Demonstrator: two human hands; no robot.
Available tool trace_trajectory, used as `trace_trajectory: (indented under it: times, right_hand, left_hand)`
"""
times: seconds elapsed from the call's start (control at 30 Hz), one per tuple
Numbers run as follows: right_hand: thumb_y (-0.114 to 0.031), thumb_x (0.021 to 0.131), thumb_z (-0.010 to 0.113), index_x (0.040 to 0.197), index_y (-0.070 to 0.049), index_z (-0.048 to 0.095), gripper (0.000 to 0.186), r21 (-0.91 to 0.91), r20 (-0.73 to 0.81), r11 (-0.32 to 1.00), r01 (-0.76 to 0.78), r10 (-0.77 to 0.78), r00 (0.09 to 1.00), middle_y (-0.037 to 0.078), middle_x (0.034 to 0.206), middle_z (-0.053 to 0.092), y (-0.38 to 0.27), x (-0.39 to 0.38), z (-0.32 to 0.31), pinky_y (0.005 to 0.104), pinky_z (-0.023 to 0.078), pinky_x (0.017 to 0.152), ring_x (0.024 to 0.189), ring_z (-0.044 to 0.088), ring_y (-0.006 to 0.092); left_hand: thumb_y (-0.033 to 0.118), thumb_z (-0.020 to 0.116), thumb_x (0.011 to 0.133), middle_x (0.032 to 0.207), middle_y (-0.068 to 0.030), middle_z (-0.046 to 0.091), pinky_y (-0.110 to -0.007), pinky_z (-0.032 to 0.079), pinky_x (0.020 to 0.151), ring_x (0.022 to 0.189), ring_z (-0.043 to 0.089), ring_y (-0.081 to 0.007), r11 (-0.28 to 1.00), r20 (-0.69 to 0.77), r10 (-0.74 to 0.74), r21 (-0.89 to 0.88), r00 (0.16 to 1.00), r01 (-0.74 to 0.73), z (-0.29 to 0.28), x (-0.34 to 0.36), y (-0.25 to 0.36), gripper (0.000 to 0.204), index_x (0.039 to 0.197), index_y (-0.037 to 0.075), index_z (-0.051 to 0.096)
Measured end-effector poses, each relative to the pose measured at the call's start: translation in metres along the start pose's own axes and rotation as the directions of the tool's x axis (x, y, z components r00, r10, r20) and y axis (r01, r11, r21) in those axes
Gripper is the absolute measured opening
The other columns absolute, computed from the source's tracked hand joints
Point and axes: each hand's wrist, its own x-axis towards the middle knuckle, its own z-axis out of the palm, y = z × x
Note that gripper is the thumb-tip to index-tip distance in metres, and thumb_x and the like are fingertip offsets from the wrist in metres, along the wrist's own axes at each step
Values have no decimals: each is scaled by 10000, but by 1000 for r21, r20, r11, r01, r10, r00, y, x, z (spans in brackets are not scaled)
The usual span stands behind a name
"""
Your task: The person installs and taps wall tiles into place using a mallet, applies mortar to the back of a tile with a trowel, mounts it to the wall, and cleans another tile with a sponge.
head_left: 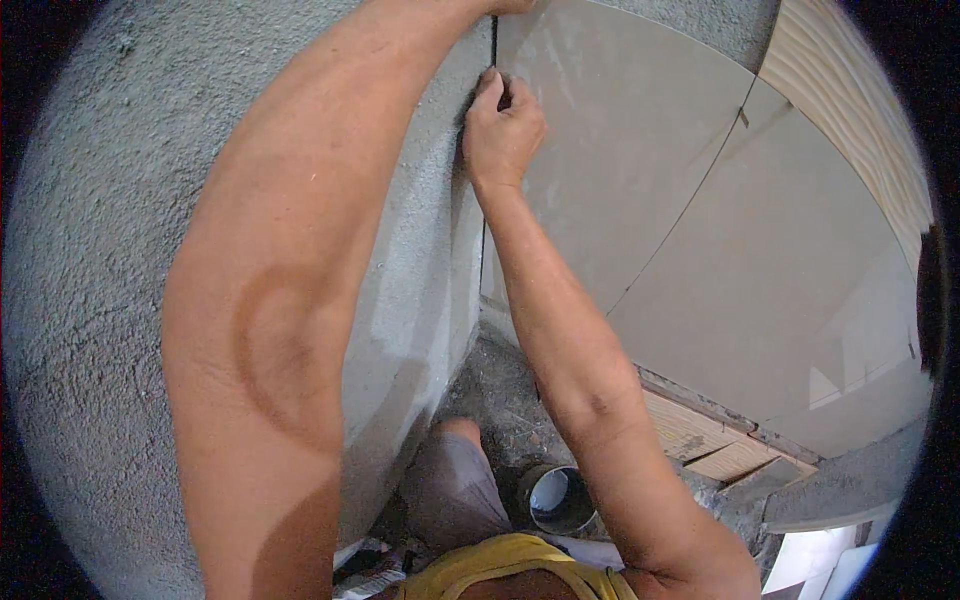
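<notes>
On your left side is the plastered wall (100, 250), with the first tile (610, 170) just beside it. To the right of this tile there is the second tile (790, 270). Your right hand (505, 130) is at the first tile's left edge; your left hand (515, 5) is above it. Below, on the floor (510, 395), the bucket (558, 498) stands right of your knee (460, 431).

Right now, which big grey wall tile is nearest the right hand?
The left grey tile: the right hand is at its left edge. The right grey tile lies farther off, past the thin seam.
</notes>
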Motion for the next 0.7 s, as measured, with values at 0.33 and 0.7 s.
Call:
trace_trajectory:
  times: [0.33, 0.7]
  right_hand:
    - [-242, 890, 702, 851, 37, 709, 282, -39, -73, 947, -319, 316, 946, 258, 864, 707, -19, 3, 9, 543, 485, 764, 827, 664, 473]
    - [-186, 840, 628, 799, 75, 680, 269, -19, -58, 942, -336, 334, 941, 311, 855, 682, -22, 13, 14, 565, 478, 801, 850, 653, 509]
  left_hand:
    - [156, 660, 872, 980, -204, 730, -478, 549, 831, 960, 702, -376, 1000, -44, 0, -16, 999, -1, -1, -2, 0, 199, 995, 23, 744]
    - [172, 669, 871, 1024, -193, 734, -475, 549, 841, 979, 698, -379, 998, -23, -25, -52, 999, 24, 1, 1, -4, 223, 1035, 42, 745]
